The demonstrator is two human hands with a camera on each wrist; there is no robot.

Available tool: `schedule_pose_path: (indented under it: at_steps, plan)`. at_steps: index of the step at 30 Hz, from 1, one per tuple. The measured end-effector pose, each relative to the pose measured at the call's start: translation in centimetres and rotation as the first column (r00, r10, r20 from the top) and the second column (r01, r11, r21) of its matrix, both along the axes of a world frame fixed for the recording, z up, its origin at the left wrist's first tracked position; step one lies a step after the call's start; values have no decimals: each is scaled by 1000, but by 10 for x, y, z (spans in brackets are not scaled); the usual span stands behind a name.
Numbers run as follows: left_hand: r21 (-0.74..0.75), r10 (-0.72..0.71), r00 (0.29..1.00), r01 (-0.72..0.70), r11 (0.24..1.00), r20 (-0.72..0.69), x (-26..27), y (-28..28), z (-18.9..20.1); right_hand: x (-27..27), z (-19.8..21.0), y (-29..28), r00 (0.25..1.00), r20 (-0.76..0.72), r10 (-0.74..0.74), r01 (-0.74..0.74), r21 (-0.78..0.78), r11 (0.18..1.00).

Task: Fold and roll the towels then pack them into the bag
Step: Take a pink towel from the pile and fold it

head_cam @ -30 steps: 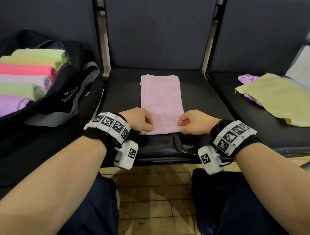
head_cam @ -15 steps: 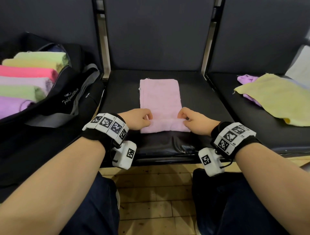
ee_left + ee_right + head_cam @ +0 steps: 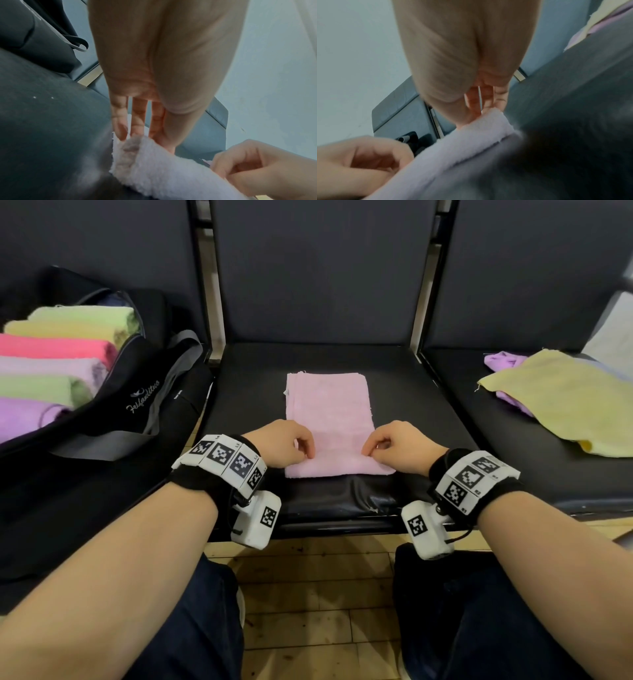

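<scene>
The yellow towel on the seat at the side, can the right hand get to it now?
Probably yes, once free. The right hand is pinching the pink towel now, but the yellow towel lies uncovered on that side with nothing between.

The person has bare forearms and wears dark blue trousers (image 3: 191, 638). Each wrist carries a black band (image 3: 191, 479) with white tiles (image 3: 222, 455) printed with black square markers, and a small white camera box (image 3: 256, 518) with a thin black cable hangs under it.
</scene>
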State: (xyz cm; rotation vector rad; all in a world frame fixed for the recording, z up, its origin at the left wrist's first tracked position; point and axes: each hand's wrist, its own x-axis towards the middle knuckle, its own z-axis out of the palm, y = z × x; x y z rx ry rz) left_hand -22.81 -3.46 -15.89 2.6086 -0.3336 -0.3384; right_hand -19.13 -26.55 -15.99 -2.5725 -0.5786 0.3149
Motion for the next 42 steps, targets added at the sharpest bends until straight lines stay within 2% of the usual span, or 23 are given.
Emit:
schedule_pose_path:
  at_steps: [4, 6, 8, 15, 19, 22, 25, 27, 28, 30, 32, 36, 38, 40, 42]
  plan:
    - [56, 12, 996, -6, 998, -93, -1, 3, 0, -9, 8, -1, 996, -90, 1, -6, -59, 998]
    - [92, -2, 993, 13, 996, -120, 0, 6, -3, -10, 6, 0, 995, -89, 40, -54, -149, 987]
    - [86, 7, 994, 3, 996, -111, 0, 7, -4, -9, 4, 0, 997, -54, 62, -70, -172, 983]
    - [49, 101, 986, -96, 994, -130, 3, 0, 1, -5, 4, 0, 996, -86, -12, 8, -47, 999]
    - [109, 61, 979, -40, 993, -195, 4, -5, 2, -4, 1, 4, 989, -140, -37, 29, -55, 998]
    - [89, 48, 974, -28, 996, -223, 7, -7, 1, -2, 0, 8, 992, -116, -51, 41, -88, 995]
    - [50, 79, 978, -71, 996, -192, 7, -6, -3, -2, 1, 12, 997, -55, -52, 39, -210, 977]
    - [21, 73, 989, -71, 997, -129, 7, -3, -6, -1, 1, 13, 998, 60, -16, 35, -325, 945]
    - [22, 73, 994, -72, 997, -75, 7, -1, -8, -1, 1, 12, 993, 120, 16, 26, -334, 942]
    - [11, 77, 997, -77, 997, 14, 6, 2, -8, -1, 2, 11, 980, 185, 74, -32, -221, 975]
    - [-39, 38, 998, -36, 999, 53, 5, 0, -4, -5, 6, 10, 980, 177, 95, -73, -128, 989]
    - [1, 67, 998, -67, 998, 6, 2, 0, 1, -8, 13, 5, 998, 50, 48, -42, -130, 991]
    - [11, 82, 995, -81, 997, -51, 1, 2, 0, -8, 13, 1, 999, -19, 40, -43, -176, 983]
    - [65, 56, 996, -52, 997, -75, 0, 2, 0, -7, 9, 0, 997, -6, 75, -74, -270, 960]
    - [84, 37, 998, -32, 996, -55, 0, 3, -2, -8, 7, 2, 996, 14, 90, -83, -270, 959]
